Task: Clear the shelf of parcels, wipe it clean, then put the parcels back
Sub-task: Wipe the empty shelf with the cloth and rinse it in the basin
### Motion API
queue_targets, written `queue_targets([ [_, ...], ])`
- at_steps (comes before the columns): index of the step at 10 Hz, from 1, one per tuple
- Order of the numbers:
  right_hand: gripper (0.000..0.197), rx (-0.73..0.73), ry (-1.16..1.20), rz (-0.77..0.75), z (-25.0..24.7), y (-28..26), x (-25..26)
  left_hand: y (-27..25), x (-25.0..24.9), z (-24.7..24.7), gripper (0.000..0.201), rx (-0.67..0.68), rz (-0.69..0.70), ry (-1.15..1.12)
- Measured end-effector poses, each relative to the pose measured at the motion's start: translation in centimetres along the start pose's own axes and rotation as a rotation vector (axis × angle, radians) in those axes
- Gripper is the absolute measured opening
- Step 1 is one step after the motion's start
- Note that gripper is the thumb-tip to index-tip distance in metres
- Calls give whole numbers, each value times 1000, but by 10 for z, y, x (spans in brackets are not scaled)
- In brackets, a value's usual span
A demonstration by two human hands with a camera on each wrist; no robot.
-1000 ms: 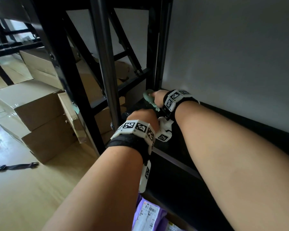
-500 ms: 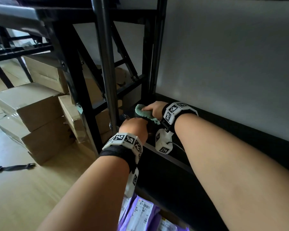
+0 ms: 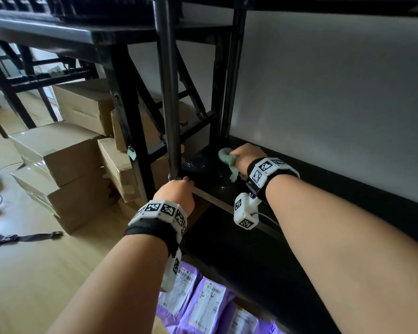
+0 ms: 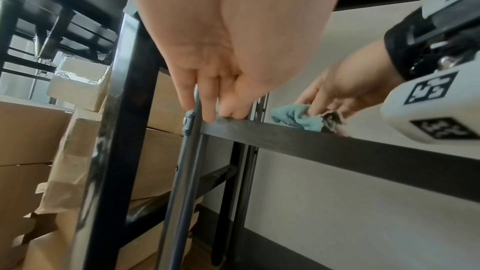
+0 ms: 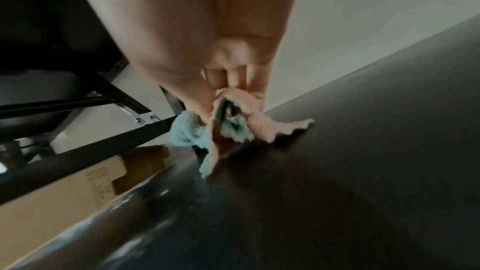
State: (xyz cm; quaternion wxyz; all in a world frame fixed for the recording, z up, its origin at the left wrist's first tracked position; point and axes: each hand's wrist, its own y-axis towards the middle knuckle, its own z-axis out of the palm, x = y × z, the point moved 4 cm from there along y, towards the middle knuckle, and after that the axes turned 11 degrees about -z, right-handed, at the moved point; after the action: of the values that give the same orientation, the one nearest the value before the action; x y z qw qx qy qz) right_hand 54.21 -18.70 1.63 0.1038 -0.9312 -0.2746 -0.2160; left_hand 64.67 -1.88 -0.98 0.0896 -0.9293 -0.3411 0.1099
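Green cloth [image 3: 228, 159] sits bunched under the right hand [image 3: 247, 157] at the far left corner of the black shelf [image 3: 323, 249], close to the back wall [image 3: 336, 92] and the rear post. In the right wrist view the fingers [image 5: 255, 81] curl down and pinch the cloth [image 5: 207, 130] against the board, with a loose flap trailing toward the front edge. The left hand [image 3: 175, 194] is nearer the viewer; its fingers [image 4: 207, 100] lie together, hooked over the front rail [image 4: 337, 147] right beside the upright pole [image 3: 170, 97], apparently steadying the body. The shelf's long axis runs from that corner rightward along the wall, so the unwiped stretch lies to the right of the cloth, and the wiping hand is the one placed to sweep it; a wet or dusty sheen shows on the board just left of the cloth. Wiping looks partway done. Purple parcels [image 3: 203, 307] lie on the floor [image 3: 34, 273] below the shelf, near the left forearm, their white labels carrying barcodes; the print is too small to read. Cardboard boxes [image 3: 58, 153] are stacked to the left, with no legible marks.
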Motion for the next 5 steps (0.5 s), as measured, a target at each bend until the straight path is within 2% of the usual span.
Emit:
queue_targets([
  [2,41,94,-76,-52,12,10,-4,14,2,-9,41,-53,-43,-100],
  [4,45,166,-186,-188,23,19,28,15,3,-11,28,-107,-71,-115],
  [5,48,199,-157,-242,32,20,45,15,2,-12,23,-133,-77,-114],
])
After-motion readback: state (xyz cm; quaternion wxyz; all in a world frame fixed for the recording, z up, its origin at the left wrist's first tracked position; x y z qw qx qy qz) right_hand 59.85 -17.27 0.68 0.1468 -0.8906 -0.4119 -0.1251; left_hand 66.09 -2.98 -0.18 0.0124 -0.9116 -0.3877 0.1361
